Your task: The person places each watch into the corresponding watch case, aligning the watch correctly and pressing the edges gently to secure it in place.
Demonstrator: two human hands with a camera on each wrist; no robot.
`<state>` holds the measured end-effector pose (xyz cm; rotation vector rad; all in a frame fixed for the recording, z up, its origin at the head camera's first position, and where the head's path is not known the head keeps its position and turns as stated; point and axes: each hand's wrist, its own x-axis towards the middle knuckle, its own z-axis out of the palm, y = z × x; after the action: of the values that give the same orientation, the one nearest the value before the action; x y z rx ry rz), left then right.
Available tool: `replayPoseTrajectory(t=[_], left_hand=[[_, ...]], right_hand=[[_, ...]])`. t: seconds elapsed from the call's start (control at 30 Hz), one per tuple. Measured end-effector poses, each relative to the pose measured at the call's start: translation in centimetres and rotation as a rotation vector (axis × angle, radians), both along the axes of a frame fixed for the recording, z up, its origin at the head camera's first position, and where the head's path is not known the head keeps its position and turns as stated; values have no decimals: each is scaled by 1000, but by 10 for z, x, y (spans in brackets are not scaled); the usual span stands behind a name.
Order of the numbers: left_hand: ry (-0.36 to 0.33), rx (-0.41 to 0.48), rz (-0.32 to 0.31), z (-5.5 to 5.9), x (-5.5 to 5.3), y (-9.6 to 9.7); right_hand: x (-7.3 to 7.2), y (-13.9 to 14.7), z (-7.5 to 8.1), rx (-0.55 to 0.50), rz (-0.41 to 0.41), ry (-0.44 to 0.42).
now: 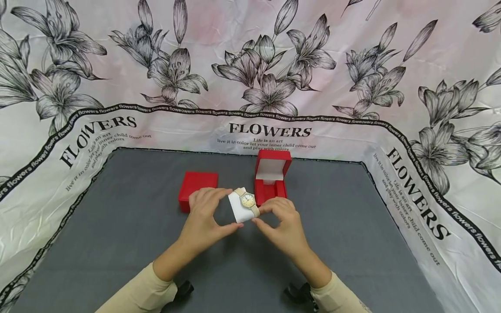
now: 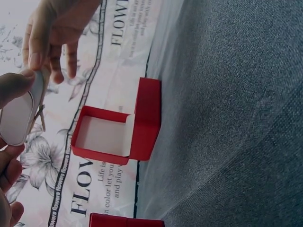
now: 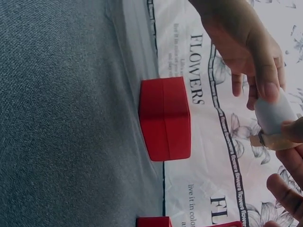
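Pinching white cushion [image 1: 237,211] by its left side with left hand [image 1: 205,215]; pinching strapped-on pale watch [image 1: 248,200] near its lower strap end with right hand [image 1: 285,221]. Holding both above grey cloth [image 1: 336,221], nearer than closed red box [image 1: 198,182] and open red box [image 1: 280,188] with raised lid.

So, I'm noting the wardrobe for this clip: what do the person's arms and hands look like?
Long cream sleeves; a black fitting, partly hidden, shows near the end of each. The left hand and right hand wear no gloves.
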<state>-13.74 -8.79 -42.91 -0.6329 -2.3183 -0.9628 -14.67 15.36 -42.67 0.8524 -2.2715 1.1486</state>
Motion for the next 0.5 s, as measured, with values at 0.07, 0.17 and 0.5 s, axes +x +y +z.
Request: replayPoseTrajectory(t=[0.07, 0.17, 0.5], left_hand=[[12, -4, 8, 1, 0, 1], [20, -1, 15, 1, -1, 0], [7, -18, -54, 3, -5, -11]], right_hand=[[0, -1, 0, -4, -3, 15], [1, -3, 1, -12, 12, 51], [-4, 2, 4, 82, 110, 57]])
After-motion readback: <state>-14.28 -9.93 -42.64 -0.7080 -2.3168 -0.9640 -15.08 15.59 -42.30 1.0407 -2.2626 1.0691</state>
